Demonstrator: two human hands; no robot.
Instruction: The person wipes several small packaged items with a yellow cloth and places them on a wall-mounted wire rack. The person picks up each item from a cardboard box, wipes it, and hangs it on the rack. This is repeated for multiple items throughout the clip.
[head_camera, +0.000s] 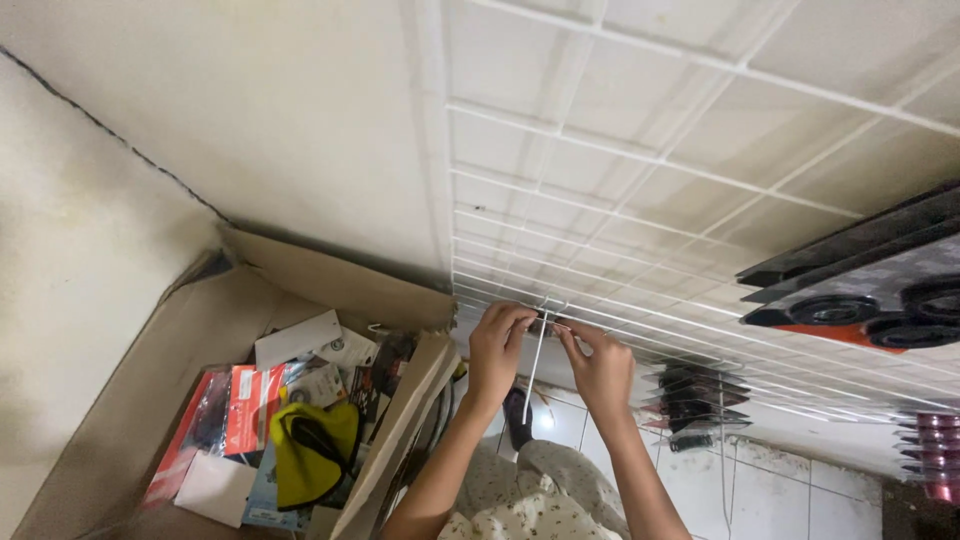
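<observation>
At wire grid (640, 160), thin white zip tie (536, 365) dangling straight.

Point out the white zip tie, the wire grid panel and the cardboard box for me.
white zip tie (535, 375), head view, its hanging tail.
wire grid panel (650, 160), head view, a horizontal wire.
cardboard box (330, 275), head view, rear flap.

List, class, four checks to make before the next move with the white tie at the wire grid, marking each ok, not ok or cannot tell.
1. Both hands on the tie: left hand and right hand pinch it at the top: ok.
2. White tie hangs free below: ok.
3. Tie looped around a wire of the wire grid: cannot tell.
4. Cardboard box apart from the hands: ok.
</observation>
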